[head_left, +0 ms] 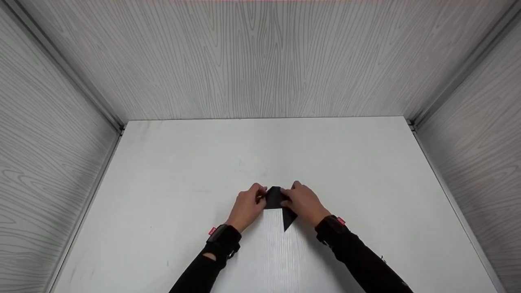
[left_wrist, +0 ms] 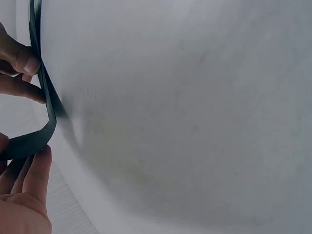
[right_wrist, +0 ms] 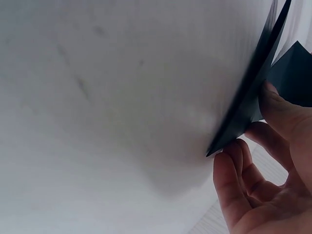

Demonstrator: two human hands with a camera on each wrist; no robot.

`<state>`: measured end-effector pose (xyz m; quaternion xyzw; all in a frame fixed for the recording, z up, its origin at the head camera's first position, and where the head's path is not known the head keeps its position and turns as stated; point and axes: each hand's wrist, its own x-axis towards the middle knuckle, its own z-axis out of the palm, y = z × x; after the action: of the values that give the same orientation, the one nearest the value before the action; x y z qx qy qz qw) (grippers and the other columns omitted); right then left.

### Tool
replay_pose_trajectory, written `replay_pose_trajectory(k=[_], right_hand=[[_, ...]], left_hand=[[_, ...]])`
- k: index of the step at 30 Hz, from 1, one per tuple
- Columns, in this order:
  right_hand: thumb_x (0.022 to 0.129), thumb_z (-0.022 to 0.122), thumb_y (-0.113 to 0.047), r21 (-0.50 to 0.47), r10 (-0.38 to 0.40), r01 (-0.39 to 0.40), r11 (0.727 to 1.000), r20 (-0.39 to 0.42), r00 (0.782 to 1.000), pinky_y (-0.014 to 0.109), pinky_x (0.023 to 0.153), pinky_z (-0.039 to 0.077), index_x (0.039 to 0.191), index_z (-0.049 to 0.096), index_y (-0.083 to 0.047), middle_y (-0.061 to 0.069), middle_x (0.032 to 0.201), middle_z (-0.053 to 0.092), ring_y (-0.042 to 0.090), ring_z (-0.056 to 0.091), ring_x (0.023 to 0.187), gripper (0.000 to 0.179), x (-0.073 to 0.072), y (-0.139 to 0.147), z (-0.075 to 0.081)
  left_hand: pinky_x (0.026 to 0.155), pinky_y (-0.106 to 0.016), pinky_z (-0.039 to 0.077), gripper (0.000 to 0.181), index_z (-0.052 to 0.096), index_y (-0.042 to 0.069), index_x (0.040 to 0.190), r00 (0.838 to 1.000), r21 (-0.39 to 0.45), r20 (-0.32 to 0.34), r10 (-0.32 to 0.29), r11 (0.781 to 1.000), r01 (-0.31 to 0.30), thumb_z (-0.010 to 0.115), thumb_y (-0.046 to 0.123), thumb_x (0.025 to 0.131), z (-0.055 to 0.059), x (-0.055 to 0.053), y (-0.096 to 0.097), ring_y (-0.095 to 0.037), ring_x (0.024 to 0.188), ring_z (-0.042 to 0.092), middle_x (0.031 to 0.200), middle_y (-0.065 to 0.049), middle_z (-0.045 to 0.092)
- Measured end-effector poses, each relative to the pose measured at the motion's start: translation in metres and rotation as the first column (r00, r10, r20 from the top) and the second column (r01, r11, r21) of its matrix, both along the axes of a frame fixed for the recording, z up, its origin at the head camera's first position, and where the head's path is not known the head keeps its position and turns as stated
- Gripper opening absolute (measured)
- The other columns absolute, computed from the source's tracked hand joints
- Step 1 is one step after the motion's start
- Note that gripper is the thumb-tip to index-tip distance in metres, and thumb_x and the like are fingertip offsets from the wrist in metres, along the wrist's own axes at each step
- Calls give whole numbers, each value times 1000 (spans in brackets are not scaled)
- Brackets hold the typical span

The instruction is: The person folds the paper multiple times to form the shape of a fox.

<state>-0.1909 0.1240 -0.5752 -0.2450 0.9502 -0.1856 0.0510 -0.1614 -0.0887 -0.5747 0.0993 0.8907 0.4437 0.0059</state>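
Observation:
A small piece of dark folded paper (head_left: 274, 198) is held up between both hands just above the white table. My left hand (head_left: 246, 207) pinches its left edge between thumb and fingers. On the other side, the thumb and fingers of my right hand (head_left: 306, 202) pinch it near a crease, with a pointed flap hanging down beneath that hand. From the left wrist, the paper strip (left_wrist: 30, 142) shows a bend between the two hands. In the right wrist view, layered folded edges (right_wrist: 248, 105) run to a sharp corner by the fingertips.
The white table (head_left: 183, 162) spreads out around the hands. Grey wood-grain panels stand behind it (head_left: 260, 61) and along its left side (head_left: 49, 162) and right side (head_left: 476, 154). Both wrists wear black bands with red tags.

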Motion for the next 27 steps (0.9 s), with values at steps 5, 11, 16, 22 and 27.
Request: replay_pose_trajectory(k=[5, 11, 16, 22, 27], right_hand=[[97, 75, -22, 7, -4, 4, 1000, -4, 1000, 40, 72, 48, 136, 71, -7, 16, 97, 63, 26, 56, 79, 42, 0, -1, -1], [96, 76, -21, -13, 4, -4, 1000, -24, 1000, 39, 71, 46, 132, 73, -7, 15, 94, 62, 25, 55, 77, 38, 1, -1, 0], [97, 76, -19, -15, 14, -15, 1000, -41, 999, 40, 70, 47, 132, 73, -5, 16, 94, 62, 26, 56, 77, 38, 1, -1, 1], [97, 76, -18, -13, 18, -18, 1000, -44, 999, 40, 69, 49, 132, 73, -6, 17, 95, 62, 26, 58, 77, 38, 2, -1, 2], [96, 76, -18, -24, 11, -11, 1000, -32, 999, 39, 69, 48, 133, 73, -6, 17, 95, 62, 26, 57, 77, 39, 2, -1, 1]], left_hand=[[103, -44, 58, 13, 65, 8, 109, 999, -38, 5, -54, 998, 54, 65, 3, 97, 0, 5, 2, -28, 122, 73, 131, -14, 75], [100, -44, 60, 14, 66, 6, 109, 992, -126, -27, -126, 985, 122, 66, 2, 96, -3, 10, 2, -30, 120, 74, 132, -15, 75], [94, -40, 61, 15, 65, 7, 110, 983, -167, -59, -175, 972, 163, 64, 0, 96, -5, 13, 4, -29, 116, 75, 133, -14, 75], [88, -35, 61, 17, 66, 6, 112, 972, -223, -91, -217, 956, 193, 63, 0, 97, -6, 15, 6, -27, 111, 77, 130, -12, 76], [89, -36, 62, 17, 68, 7, 114, 965, -262, -97, -245, 941, 213, 65, 2, 98, -6, 18, 8, -26, 109, 76, 127, -14, 77]])
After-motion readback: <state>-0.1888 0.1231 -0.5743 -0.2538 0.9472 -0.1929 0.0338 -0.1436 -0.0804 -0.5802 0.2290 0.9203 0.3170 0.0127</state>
